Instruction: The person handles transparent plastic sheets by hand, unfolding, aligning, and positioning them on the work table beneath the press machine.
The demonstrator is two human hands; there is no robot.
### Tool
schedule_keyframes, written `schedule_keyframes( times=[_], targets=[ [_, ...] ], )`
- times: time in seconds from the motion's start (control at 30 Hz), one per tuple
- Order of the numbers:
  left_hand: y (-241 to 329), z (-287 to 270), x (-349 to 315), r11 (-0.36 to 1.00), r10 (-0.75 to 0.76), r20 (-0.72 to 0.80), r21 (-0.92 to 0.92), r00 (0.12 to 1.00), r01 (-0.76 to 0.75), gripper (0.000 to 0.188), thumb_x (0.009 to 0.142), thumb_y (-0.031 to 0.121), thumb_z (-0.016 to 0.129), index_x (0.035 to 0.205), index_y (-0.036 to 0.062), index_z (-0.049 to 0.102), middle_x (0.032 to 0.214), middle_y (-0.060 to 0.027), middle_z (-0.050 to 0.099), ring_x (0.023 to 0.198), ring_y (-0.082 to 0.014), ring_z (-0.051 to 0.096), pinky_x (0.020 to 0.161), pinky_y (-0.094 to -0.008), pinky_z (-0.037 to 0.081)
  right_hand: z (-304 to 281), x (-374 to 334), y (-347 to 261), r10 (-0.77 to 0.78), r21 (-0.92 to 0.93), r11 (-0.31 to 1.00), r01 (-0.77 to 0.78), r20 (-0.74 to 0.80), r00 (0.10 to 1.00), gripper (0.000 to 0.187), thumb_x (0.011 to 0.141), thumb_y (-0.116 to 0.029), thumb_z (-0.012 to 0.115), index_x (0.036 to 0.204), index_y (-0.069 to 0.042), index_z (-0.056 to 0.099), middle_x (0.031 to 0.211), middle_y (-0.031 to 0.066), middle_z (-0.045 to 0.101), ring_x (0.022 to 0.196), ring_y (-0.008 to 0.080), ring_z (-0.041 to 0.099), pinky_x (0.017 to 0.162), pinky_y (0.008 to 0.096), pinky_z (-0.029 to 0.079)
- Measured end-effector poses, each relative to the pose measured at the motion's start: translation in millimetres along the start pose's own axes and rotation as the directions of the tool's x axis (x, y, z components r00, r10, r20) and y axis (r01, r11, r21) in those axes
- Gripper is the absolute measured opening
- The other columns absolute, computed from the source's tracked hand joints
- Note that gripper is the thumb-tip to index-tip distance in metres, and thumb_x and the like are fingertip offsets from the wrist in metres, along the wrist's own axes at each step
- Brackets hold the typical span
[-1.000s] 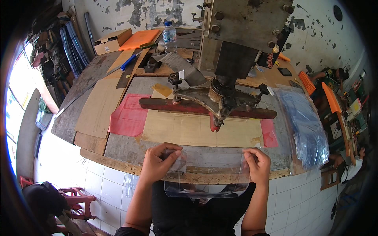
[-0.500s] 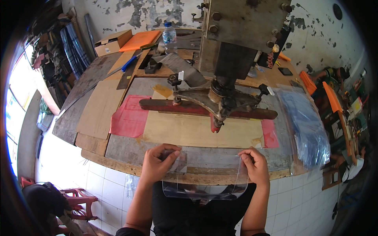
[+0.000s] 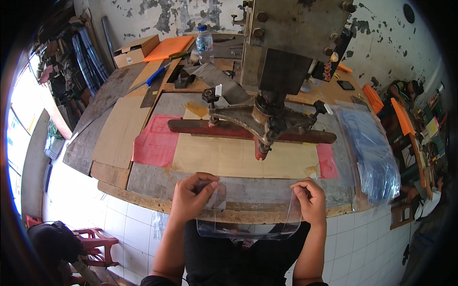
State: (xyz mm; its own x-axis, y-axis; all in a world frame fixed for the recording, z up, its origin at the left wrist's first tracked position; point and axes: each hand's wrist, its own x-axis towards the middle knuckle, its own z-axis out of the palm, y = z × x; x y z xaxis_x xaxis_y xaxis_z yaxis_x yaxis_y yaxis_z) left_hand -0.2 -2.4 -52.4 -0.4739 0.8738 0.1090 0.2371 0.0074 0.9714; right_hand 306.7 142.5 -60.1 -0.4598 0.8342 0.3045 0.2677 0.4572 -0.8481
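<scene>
A clear plastic sheet (image 3: pixel 248 231) with folded-looking side strips hangs between my hands over the table's front edge and my lap. My left hand (image 3: pixel 193 198) pinches its upper left corner. At the upper right corner, my right hand (image 3: pixel 309 199) grips it between thumb and fingers. Just beyond lies a cream board (image 3: pixel 238 164) on the grey metal bed (image 3: pixel 148 183), with pink sheets (image 3: pixel 155 143) showing at both its ends. Above the board is the press head's red bar (image 3: pixel 296 138), carried by a metal bracket on a thick ram.
A stack of clear bluish plastic sheets (image 3: pixel 369 152) lies on the right. Cardboard (image 3: pixel 119 133), a blue-handled tool (image 3: pixel 156 76), a water bottle (image 3: pixel 204 45) and an open box (image 3: pixel 136 51) are at left and back. Another person (image 3: pixel 405 90) is at far right; a red stool (image 3: pixel 98 248) stands lower left.
Almost nothing differs. The lower edge of the hanging plastic sheet has risen slightly; both hands keep their hold at nearly the same place.
</scene>
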Motion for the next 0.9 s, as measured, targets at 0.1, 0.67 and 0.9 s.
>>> schedule_keyframes(
  times=[0.1,0.67,0.9],
  targets=[
    [-4.0,0.3,0.5,1.0,0.004,-0.021,0.01,1.0,-0.004,0.014,0.098,0.011,0.076,0.106,0.0,0.075,0.071,0.0053,0.065,0.065,0.0005,0.048,0.059,-0.0211,0.039,-0.3,-0.3,0.0,-0.028,-0.022,0.999,0.027,-0.014,1.0,0.015,0.102,-0.016,0.071,0.102,-0.001,0.074,0.087,0.0066,0.066,0.074,0.0149,0.061,0.069,0.0295,0.048],
    [-5.8,-1.6,0.2,0.997,-0.025,-0.012,-0.078,1.0,0.024,0.017,0.103,0.01,0.067,0.115,0.0,0.073,0.067,0.0081,0.052,0.063,-0.0009,0.041,0.058,-0.0224,0.032,1.9,-6.0,6.6,0.068,0.154,0.987,-0.048,-0.125,0.99,0.018,0.104,-0.017,0.072,0.107,0.0,0.07,0.088,0.0007,0.064,0.069,0.0074,0.058,0.064,0.0235,0.047],
    [-3.4,-4.2,0.1,0.996,-0.047,0.046,-0.072,0.998,0.05,0.02,0.107,0.009,0.062,0.12,-0.0022,0.072,0.078,0.0061,0.061,0.07,-0.0012,0.048,0.064,-0.0207,0.038,1.4,-6.1,8.7,0.104,0.148,0.986,-0.083,-0.145,0.984,0.017,0.105,-0.017,0.07,0.107,0.0,0.07,0.084,0.0,0.064,0.069,0.0072,0.058,0.064,0.0235,0.047]
  ],
)
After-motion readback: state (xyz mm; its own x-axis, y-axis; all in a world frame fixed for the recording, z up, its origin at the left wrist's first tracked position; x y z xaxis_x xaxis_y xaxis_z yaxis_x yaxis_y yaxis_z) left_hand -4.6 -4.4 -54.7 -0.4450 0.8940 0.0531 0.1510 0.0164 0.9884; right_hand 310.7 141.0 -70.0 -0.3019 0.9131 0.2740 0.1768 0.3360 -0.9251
